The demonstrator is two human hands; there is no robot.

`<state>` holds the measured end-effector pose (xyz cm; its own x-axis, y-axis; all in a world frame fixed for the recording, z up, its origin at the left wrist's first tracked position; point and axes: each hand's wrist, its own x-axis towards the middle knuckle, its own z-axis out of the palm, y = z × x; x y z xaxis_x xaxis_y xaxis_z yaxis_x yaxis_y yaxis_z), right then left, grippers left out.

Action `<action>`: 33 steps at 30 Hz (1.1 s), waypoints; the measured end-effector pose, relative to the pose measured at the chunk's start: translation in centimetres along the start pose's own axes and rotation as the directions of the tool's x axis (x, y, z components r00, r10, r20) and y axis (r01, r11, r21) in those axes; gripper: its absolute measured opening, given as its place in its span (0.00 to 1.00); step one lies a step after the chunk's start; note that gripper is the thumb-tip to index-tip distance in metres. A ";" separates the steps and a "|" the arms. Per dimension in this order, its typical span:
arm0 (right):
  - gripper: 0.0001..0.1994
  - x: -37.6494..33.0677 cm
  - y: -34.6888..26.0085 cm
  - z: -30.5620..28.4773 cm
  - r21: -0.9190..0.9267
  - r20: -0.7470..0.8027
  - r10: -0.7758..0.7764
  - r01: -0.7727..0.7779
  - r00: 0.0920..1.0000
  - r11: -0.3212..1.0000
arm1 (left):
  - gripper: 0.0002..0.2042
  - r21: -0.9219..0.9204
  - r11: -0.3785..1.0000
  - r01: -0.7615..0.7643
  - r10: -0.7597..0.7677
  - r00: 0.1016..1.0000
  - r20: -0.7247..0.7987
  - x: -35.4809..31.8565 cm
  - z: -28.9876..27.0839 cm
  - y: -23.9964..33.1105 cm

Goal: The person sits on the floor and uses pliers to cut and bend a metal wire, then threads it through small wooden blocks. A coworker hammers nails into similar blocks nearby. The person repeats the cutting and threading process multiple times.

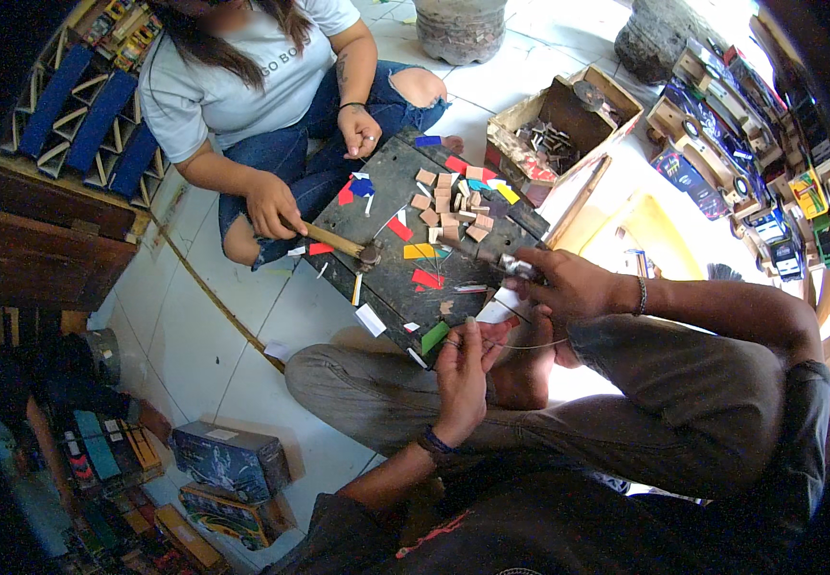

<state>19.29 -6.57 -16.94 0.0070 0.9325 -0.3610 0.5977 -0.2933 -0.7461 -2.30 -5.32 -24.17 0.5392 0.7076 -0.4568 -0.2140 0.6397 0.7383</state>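
My right hand (pixel 568 283) is closed around a metal tool (pixel 514 267) with a shiny part. Its exact kind is hard to make out. Below it, my left hand (pixel 463 374) pinches a thin, pale wire-like strand (pixel 541 346), with thumb and fingers together. Between my hands, a white flat piece (pixel 497 309) lies at the near edge of a low dark work board (pixel 338 216). Small wooden blocks (pixel 444 199) are heaped on the board, among cut scraps such as a green piece (pixel 435 336), a red piece (pixel 426 279) and a yellow piece (pixel 419 251).
Across the board sits another person (pixel 252 86), holding a hammer (pixel 333 240) over its left edge. An open box (pixel 568 125) of small parts stands beyond. Toy vehicles (pixel 712 125) line the right side. Printed boxes (pixel 231 460) sit at lower left, near another arm (pixel 46 441).
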 end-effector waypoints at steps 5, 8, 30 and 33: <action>0.26 -0.2 0.4 -0.4 0.170 0.114 0.046 -0.065 0.992 0.983 | 0.13 -0.005 0.998 -0.057 0.058 0.997 0.051 -0.6 0.7 -0.1; 0.27 -0.5 1.3 1.3 0.091 0.150 0.095 -0.109 0.984 0.990 | 0.13 0.030 0.997 -0.073 0.072 0.997 0.035 -0.7 1.0 0.0; 0.22 -1.3 3.7 1.7 0.223 0.037 0.006 -0.014 0.999 0.975 | 0.13 0.010 0.954 -0.301 0.301 0.953 -0.036 3.4 1.8 5.1; 0.22 -1.0 3.1 0.0 0.133 0.011 -0.037 0.036 0.999 0.990 | 0.12 0.016 0.930 -0.368 0.368 0.930 0.021 4.1 2.5 5.1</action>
<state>21.18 -8.44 -18.92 -0.0244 0.9404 -0.3391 0.4855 -0.2853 -0.8264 0.89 0.05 -21.03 0.4393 0.8869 -0.1430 -0.3844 0.3295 0.8624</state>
